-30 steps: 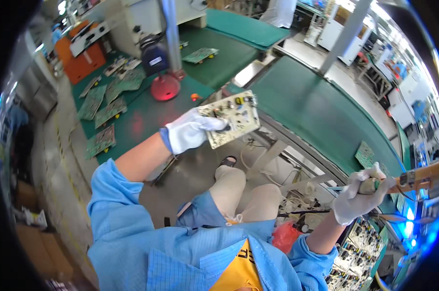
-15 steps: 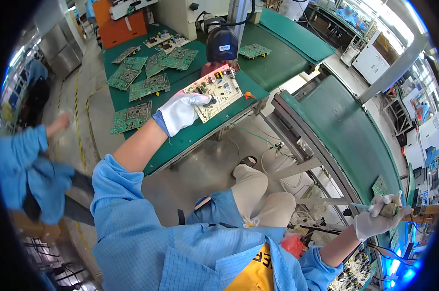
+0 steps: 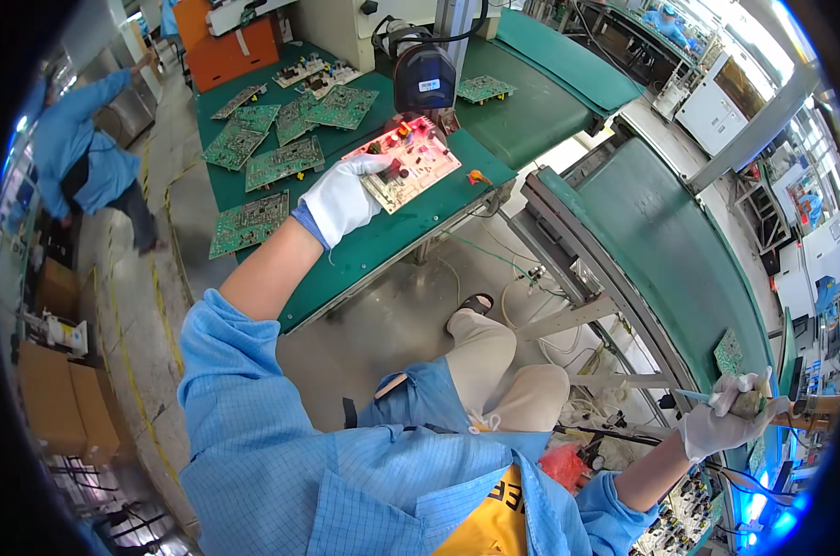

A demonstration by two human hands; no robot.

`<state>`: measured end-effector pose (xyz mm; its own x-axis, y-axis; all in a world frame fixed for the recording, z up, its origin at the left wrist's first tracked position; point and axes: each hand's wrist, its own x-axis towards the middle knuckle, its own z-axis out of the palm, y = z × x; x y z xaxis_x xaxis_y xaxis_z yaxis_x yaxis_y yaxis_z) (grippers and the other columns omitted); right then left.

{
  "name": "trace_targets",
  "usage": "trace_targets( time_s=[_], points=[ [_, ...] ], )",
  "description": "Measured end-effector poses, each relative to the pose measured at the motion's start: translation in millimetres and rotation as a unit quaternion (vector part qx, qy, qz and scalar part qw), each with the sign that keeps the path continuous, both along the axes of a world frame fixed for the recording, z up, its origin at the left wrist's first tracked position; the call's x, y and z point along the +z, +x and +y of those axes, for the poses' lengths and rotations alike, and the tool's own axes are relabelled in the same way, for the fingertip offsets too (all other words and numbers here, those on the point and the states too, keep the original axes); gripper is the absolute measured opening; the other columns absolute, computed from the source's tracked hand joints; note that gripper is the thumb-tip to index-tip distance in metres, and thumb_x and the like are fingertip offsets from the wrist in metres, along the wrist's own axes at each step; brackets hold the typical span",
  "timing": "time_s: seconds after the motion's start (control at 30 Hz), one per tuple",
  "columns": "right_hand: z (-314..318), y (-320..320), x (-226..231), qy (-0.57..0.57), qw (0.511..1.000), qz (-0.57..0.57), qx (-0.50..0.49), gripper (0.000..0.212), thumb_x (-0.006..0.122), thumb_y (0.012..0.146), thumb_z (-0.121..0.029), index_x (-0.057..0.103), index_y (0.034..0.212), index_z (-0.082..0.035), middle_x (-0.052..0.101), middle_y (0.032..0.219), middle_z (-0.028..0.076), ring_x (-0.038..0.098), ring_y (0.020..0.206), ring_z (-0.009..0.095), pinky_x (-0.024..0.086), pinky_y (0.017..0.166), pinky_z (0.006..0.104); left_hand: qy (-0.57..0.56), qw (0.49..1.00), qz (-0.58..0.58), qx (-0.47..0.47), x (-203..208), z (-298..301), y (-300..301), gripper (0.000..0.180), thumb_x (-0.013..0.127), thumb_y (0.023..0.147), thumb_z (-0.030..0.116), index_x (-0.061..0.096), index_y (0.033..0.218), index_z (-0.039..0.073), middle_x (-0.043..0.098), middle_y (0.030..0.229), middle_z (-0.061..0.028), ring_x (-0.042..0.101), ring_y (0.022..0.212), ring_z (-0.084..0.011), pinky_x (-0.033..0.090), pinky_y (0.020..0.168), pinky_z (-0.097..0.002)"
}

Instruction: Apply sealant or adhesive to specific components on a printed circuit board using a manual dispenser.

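Note:
My left hand [image 3: 344,196], in a white glove, grips a circuit board [image 3: 418,176] by its left edge, thumb on top. The board's pale side with its parts faces up, tilted above the green table [image 3: 341,269]. Red light falls on it just below a dark scanner head [image 3: 426,82] on a stand. Far to the right, my gloved right hand [image 3: 726,428] is closed around a roundish grey-brown thing [image 3: 746,402] that I cannot make out. A thin pale-blue stick [image 3: 693,396] juts out leftward beside its fingers. Another circuit board [image 3: 729,352] lies just beyond that hand.
Several green circuit boards [image 3: 286,164] lie on the table's left part, near an orange box [image 3: 230,54]. One board [image 3: 486,89] rests on the green surface behind the scanner. A curved green conveyor [image 3: 661,241] runs along the right. A co-worker [image 3: 86,153] in blue walks at the left.
My left hand has shifted the board slightly up and left, and red light now covers much of it. The co-worker has moved farther off. My right hand has barely moved.

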<state>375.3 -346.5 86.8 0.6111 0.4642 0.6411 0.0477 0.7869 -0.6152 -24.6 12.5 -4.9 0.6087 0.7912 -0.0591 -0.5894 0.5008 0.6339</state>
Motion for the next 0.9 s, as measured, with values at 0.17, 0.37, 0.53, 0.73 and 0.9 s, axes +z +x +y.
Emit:
trace_targets(
  time_s=[0.17,0.37,0.53,0.73,0.9],
  points=[
    [-9,12,-6,0.002,0.999,0.019,0.028,0.054,0.042,0.098,-0.039,0.057,0.11,0.011,0.063,0.08,0.017,0.036,0.039,0.012,0.037,0.045,0.0206,-0.064,0.995,-0.005,0.074,-7,11,-1,0.036,0.05,0.089,0.005,0.046,0.122,-0.009,0.053,0.125,-0.0256,0.054,0.115,-0.0388,0.04,0.102,-0.0523],
    [-6,6,-5,0.03,0.999,0.019,0.015,0.051,0.042,0.099,-0.037,0.058,0.109,0.01,0.064,0.086,0.016,0.039,0.04,0.012,0.039,0.046,0.0203,-0.076,0.996,0.013,0.041,-5,8,-5,0.042,0.052,0.085,0.002,0.046,0.124,-0.008,0.054,0.123,-0.0258,0.055,0.113,-0.0382,0.042,0.1,-0.0513],
    [-8,16,-9,0.041,0.998,0.035,-0.009,0.051,0.043,0.099,-0.036,0.058,0.111,0.011,0.065,0.091,0.018,0.038,0.039,0.012,0.039,0.044,0.021,-0.018,0.998,0.059,0.001,-1,3,-7,0.043,0.052,0.084,0.002,0.047,0.125,-0.008,0.056,0.121,-0.0251,0.058,0.109,-0.0376,0.046,0.097,-0.0492],
    [-6,19,-8,0.022,0.999,0.001,0.043,0.054,0.039,0.099,-0.038,0.059,0.11,0.011,0.065,0.083,0.021,0.034,0.034,0.012,0.035,0.039,0.0211,-0.076,0.997,-0.021,-0.009,8,13,5,0.039,0.052,0.086,0.007,0.048,0.123,-0.007,0.055,0.123,-0.0242,0.056,0.112,-0.0367,0.044,0.1,-0.0465],
    [-9,19,-12,0.036,0.999,0.033,-0.025,0.05,0.04,0.099,-0.037,0.06,0.109,0.008,0.065,0.084,0.019,0.035,0.036,0.01,0.029,0.035,0.0183,-0.049,0.997,-0.024,0.056,2,29,8,0.033,0.053,0.088,0.017,0.052,0.113,-0.005,0.058,0.117,-0.0206,0.058,0.108,-0.0348,0.051,0.092,-0.0415]
  ],
)
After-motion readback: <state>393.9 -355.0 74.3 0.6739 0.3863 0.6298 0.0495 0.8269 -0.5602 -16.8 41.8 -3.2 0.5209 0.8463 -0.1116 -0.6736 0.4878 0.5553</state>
